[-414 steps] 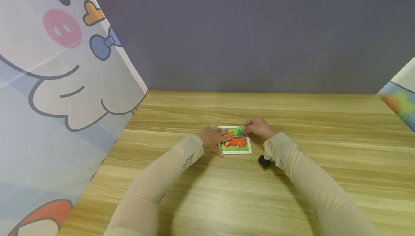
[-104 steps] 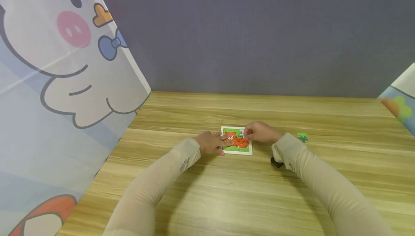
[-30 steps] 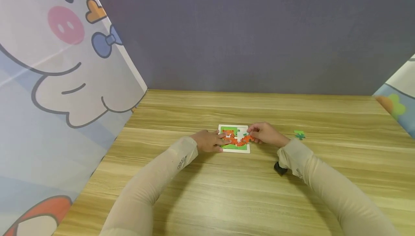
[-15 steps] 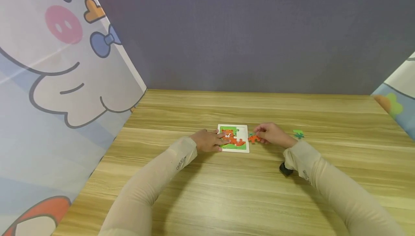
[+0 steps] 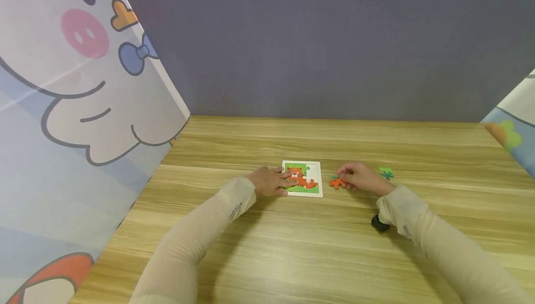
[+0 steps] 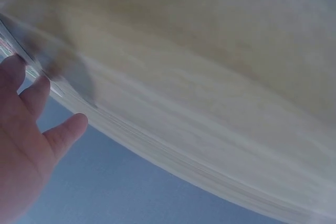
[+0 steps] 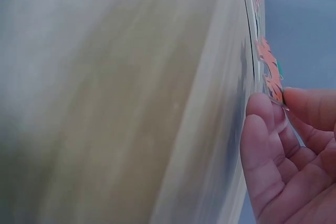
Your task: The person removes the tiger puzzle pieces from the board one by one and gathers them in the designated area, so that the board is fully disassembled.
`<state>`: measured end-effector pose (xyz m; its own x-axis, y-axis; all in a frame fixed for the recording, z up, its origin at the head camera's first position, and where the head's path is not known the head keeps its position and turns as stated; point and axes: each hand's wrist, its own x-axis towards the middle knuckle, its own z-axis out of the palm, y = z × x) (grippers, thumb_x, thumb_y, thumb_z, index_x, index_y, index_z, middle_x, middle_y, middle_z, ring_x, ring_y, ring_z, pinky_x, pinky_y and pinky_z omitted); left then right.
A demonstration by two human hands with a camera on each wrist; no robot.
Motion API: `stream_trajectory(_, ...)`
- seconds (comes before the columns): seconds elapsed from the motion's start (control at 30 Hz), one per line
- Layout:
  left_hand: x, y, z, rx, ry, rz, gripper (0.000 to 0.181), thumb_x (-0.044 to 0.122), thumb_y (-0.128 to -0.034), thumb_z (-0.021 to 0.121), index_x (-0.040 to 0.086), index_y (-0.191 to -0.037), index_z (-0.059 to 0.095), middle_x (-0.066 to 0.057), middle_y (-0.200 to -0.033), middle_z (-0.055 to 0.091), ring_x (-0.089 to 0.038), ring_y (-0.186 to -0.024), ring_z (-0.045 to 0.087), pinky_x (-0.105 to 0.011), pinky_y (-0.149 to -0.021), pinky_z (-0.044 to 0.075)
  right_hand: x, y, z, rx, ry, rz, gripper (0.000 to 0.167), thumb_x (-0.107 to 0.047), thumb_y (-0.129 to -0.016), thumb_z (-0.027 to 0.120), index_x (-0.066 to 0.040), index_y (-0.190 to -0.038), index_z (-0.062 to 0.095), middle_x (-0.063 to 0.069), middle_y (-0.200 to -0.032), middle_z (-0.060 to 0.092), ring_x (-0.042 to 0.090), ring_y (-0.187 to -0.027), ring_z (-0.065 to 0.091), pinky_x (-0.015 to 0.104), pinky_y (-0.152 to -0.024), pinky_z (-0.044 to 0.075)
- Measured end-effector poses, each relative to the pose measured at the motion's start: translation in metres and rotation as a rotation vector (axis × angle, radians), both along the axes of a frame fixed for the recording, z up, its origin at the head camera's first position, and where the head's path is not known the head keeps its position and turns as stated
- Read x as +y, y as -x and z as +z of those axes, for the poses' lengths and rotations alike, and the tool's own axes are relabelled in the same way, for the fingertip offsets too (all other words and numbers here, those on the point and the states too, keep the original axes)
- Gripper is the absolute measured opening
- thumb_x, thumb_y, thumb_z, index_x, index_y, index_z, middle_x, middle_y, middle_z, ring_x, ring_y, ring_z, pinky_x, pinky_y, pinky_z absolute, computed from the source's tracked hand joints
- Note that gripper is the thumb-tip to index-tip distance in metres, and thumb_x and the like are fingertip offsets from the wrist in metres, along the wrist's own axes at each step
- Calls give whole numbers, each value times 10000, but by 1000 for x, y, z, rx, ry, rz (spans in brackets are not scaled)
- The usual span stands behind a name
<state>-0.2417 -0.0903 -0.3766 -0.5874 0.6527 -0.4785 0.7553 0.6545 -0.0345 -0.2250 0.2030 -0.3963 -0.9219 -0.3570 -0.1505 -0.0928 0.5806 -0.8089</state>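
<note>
A small tiger jigsaw puzzle (image 5: pixel 303 194) in a white-edged tray lies mid-table, with the bare white backing showing at its upper right. My left hand (image 5: pixel 268 181) rests on its left side, fingers spread straight over the tiger picture. To the right of the tray, my right hand (image 5: pixel 362 177) pinches an orange striped puzzle piece (image 5: pixel 336 183) between thumb and fingers. The right wrist view shows that puzzle piece (image 7: pixel 272 72) held by its edge, tilted above the table. A green puzzle piece (image 5: pixel 386 172) lies on the table beyond the right hand.
The wood-grained table (image 5: pixel 267 257) runs back to a grey partition (image 5: pixel 317 44). A cartoon-printed panel (image 5: pixel 104 109) stands along the left side, and another printed panel (image 5: pixel 507 132) is at the far right. A black object (image 5: pixel 380 223) sits at the right wrist.
The right hand has lifted the orange striped piece out of the tray and carried it rightward over the table. Earlier, the green piece also left the tray. The left hand stays on the puzzle.
</note>
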Motion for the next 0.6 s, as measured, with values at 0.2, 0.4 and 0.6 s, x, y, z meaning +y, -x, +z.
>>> stream_trajectory(0.2, 2, 0, -1, 22, 41, -6, 585, 493, -999, 317, 345, -1539, 150, 65, -1596, 54, -201, -1453, 117, -522, -1125, 218, 7, -3, 2, -16, -26, -34, 224, -24, -956, 510, 116, -1106, 599, 53, -747, 594, 141, -635, 557, 258, -543, 503)
stream_trajectory(0.4, 4, 0, 0, 39, 66, -7, 610, 514, -984, 308, 351, -1543, 123, 79, -1597, 44, -186, -1453, 116, -515, -1129, 212, 16, -7, 5, -39, -30, -62, 244, -39, -966, 506, 107, -1143, 588, 61, -790, 600, 154, -672, 572, 267, -568, 518)
stream_trajectory(0.6, 4, -1, 0, 23, 45, 12, 615, 501, -979, 325, 347, -1543, 134, 78, -1596, 48, -211, -1453, 120, -524, -1128, 206, 28, -12, 10, -48, -16, -54, 260, -39, -983, 484, 127, -1167, 564, 73, -813, 607, 165, -686, 581, 274, -572, 508)
